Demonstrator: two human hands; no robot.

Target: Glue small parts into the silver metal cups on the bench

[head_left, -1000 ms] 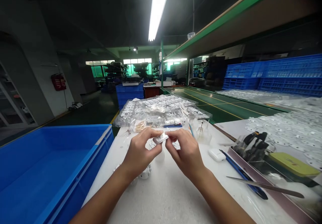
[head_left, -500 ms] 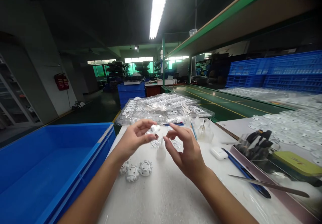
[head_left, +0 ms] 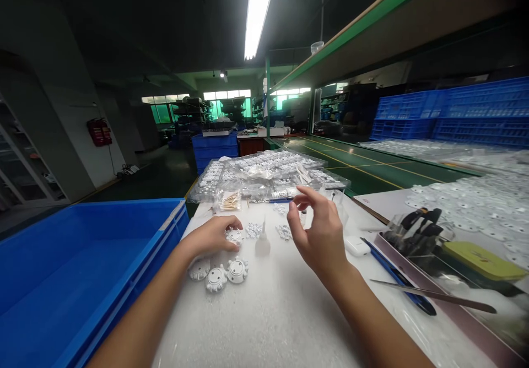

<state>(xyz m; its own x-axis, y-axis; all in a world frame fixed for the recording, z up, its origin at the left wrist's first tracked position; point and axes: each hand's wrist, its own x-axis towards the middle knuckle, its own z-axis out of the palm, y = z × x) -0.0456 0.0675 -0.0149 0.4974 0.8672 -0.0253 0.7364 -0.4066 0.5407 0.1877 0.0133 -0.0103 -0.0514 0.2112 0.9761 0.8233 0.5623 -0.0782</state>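
Note:
My left hand [head_left: 217, 234] is low over the white tabletop, its thumb and fingers curled round a white round knobbed part [head_left: 235, 237]. Three similar parts, with small dark holes on top, sit just nearer me, one of them a knobbed part [head_left: 237, 270] at the right of the group. My right hand [head_left: 316, 225] is raised above the table, thumb and fingers apart, with nothing visible between them. Between the hands stands a small translucent bottle with a thin nozzle [head_left: 263, 244]. Small white pieces lie in piles beside it, including one pile [head_left: 253, 230] to its left.
A blue bin [head_left: 124, 222] borders the table on the left. Clear trays of white parts [head_left: 268, 167] and a bag of cotton swabs [head_left: 230, 200] lie behind. At right are a white case [head_left: 357, 246], tweezers [head_left: 433, 295] and a pink-edged tool box [head_left: 397, 252].
My left hand has moved down and left with the white part, bringing it to the table near the others. My right hand has shifted slightly right, away from the bottle.

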